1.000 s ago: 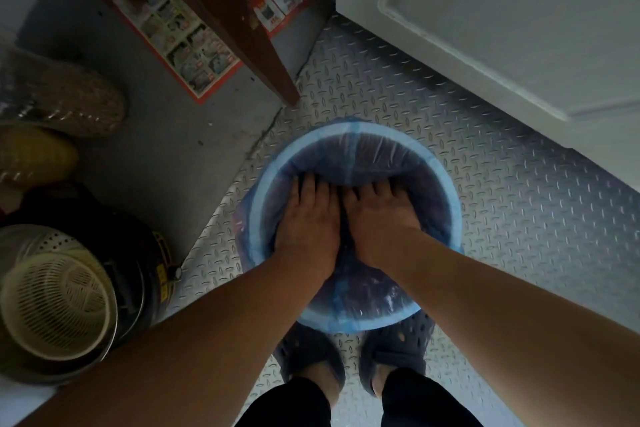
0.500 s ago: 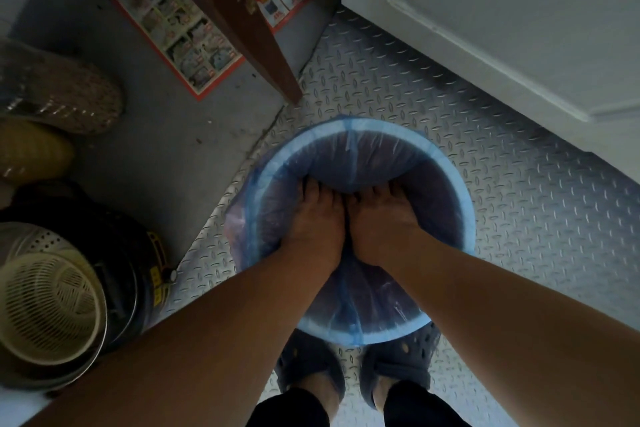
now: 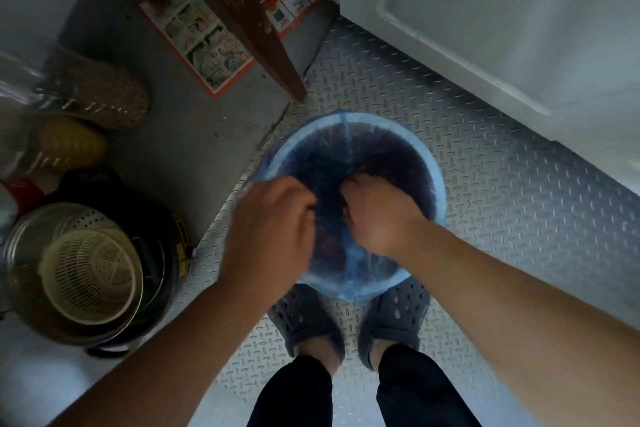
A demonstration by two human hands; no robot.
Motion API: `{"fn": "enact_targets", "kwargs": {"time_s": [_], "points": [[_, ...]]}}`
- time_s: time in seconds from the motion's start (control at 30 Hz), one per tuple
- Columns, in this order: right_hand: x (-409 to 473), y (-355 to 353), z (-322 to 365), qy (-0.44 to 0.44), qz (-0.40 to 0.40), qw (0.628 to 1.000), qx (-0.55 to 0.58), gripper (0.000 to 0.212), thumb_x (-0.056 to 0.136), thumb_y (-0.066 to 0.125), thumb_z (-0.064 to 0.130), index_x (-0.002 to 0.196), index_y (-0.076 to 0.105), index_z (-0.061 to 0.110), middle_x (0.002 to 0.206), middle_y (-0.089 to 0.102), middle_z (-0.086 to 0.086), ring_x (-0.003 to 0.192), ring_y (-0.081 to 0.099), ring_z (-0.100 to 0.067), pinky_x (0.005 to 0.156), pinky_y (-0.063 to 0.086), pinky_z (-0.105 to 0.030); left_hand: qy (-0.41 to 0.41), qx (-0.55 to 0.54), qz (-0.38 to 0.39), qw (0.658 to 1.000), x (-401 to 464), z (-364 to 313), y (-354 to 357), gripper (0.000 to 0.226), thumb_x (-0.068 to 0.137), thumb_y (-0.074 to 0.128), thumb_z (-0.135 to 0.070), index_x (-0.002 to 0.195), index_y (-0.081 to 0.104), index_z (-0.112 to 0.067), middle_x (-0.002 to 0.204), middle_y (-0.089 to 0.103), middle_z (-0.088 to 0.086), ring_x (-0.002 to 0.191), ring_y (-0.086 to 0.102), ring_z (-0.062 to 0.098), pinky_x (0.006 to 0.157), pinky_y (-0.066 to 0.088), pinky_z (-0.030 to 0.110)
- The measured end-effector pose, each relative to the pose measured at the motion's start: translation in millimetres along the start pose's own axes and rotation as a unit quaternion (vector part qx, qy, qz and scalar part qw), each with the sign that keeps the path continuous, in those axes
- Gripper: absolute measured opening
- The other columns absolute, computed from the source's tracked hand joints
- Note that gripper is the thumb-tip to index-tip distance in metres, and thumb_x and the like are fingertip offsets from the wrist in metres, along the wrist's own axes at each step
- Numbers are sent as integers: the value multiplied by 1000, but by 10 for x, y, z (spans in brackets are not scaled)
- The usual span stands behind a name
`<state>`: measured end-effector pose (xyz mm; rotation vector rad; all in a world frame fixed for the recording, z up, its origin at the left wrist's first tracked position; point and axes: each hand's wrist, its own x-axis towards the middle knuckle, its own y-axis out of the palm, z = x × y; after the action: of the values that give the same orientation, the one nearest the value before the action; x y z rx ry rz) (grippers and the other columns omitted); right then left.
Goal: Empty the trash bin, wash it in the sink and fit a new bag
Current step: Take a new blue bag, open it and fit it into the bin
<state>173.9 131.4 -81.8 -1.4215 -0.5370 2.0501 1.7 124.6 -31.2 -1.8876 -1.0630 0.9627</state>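
Note:
A round trash bin (image 3: 437, 166) stands on the floor just ahead of my feet. A translucent blue bag (image 3: 346, 139) lines it and is folded over its rim. My right hand (image 3: 377, 211) is down inside the bin, its fingers curled into the bag film. My left hand (image 3: 273, 218) hovers over the bin's left rim, blurred, with bent fingers; what it holds is unclear. The bottom of the bin is dark and partly hidden by both hands.
A brown wooden leg (image 3: 249, 17) slants down to the floor behind the bin, over a printed flyer (image 3: 207, 55). A white panelled door (image 3: 502, 28) is at right. A metal pot with a plastic strainer (image 3: 90, 270) and clear sacks (image 3: 93, 90) crowd the left.
Both hands lay flat, side by side, pressing the bag into the bin. Now their fingers are curled, and the left hand has lifted and swung left toward the rim.

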Motion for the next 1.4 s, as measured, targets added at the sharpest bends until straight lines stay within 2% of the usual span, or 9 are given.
{"fn": "enact_targets", "kwargs": {"time_s": [0.13,0.27,0.43,0.6,0.7,0.9,1.07,1.23,1.4], "points": [[-417,-193,-96,7,-222,967,125,30,92,52,14,117,67,18,116,68,-6,103,64,-29,88,54,-38,-319,-156,-88,931,-212,349,-111,44,86,69,-35,123,59,-14,120,54,2,106,54,20,80,44,25],[-635,-228,-459,172,-396,826,364,25,91,56,22,115,64,21,112,66,2,94,62,-11,83,48,-26,-435,-348,-35,830,-170,580,52,40,90,64,-44,119,64,-16,113,71,3,100,68,23,71,51,26],[-622,97,-806,365,-161,584,707,33,95,58,33,122,62,14,113,66,-4,105,63,-24,91,55,-42,-434,-476,-18,765,-93,711,204,18,97,59,-26,93,72,-14,90,78,2,82,75,15,65,56,27],[-559,466,-835,293,-51,500,813,29,93,56,33,112,69,16,109,63,-11,100,61,-29,91,57,-47,-474,-610,23,635,31,782,333,21,96,60,-21,102,76,-10,104,76,10,99,73,25,76,61,36],[-507,528,-878,273,-55,467,839,26,88,59,25,110,69,15,112,61,-13,103,60,-29,103,49,-50,-473,-673,36,567,102,768,444,26,100,54,-23,113,73,-10,108,76,10,101,73,24,82,60,41],[-534,594,-1016,225,-40,423,877,26,87,60,13,112,66,8,105,64,-12,109,58,-29,110,41,-52,-436,-673,49,595,128,657,664,39,104,43,-21,88,79,-20,78,77,3,68,75,14,51,58,25],[-523,585,-1019,257,-43,427,866,34,89,58,8,123,61,7,119,59,-15,112,58,-28,111,42,-51,-405,-763,48,502,-100,728,754,36,102,48,-36,110,76,-16,114,74,9,112,68,28,90,57,46],[-428,560,-901,314,-57,510,799,31,90,54,0,120,65,2,110,64,-18,100,60,-30,104,48,-55,-409,-788,55,456,-393,702,842,38,96,57,-34,124,68,-11,125,69,13,118,65,30,90,56,48],[-527,703,-861,318,-80,482,813,14,89,59,2,98,71,3,96,72,-12,88,68,-25,83,61,-40,-475,-761,36,441,-643,629,973,38,95,63,-27,127,63,-7,123,67,12,114,65,27,97,54,46]]}}
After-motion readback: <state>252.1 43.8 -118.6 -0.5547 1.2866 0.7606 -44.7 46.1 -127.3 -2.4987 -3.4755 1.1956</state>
